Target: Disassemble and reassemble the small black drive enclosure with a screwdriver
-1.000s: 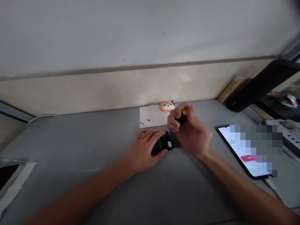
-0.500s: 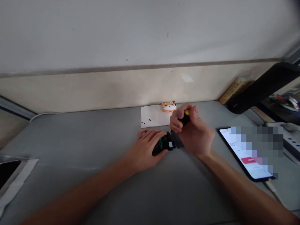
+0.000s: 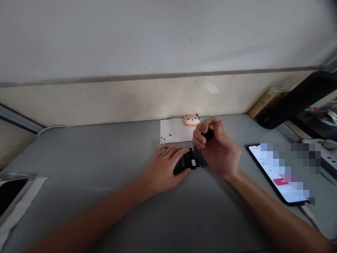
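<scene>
Our right hand grips a black, yellow-ended tool handle; our left clasps an open black device with a green circuit board.

Right fingers are curled round the handle — we cannot see its tip — while left fingers and thumb span the device on the grey desk. We'd do best to brace the casing firmly, thumb clear of the board, with the tool square and pressure light. Just beyond, tiny black bits lie loose on white paper — best not jostled.
</scene>
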{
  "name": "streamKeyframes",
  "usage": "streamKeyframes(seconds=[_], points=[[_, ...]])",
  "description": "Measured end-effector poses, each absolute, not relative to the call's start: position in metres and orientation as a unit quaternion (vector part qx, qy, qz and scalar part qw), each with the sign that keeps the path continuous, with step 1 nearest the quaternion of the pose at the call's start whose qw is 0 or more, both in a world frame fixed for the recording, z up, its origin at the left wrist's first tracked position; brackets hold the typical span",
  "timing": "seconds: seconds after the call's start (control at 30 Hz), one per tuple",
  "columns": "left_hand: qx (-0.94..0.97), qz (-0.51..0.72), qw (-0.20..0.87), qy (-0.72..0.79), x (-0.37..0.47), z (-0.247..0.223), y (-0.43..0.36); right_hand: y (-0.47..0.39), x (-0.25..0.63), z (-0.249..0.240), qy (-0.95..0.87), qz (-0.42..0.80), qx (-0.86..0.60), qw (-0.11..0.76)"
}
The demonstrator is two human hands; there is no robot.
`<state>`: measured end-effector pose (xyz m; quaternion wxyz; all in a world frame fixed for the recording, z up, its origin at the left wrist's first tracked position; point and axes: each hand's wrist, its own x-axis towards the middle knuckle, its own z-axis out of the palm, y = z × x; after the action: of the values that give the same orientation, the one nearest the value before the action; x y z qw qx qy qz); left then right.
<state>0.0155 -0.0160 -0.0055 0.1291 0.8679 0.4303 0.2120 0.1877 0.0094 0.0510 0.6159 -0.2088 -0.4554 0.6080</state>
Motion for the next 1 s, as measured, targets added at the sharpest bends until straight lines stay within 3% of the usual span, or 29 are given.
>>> streamKeyframes(seconds=[1.0], points=[[0.869,0.225,0.114,0.425,0.0157,-0.0075,-0.0159,0.006,0.1846,0.052,-0.459,0.593,-0.233,0.62]])
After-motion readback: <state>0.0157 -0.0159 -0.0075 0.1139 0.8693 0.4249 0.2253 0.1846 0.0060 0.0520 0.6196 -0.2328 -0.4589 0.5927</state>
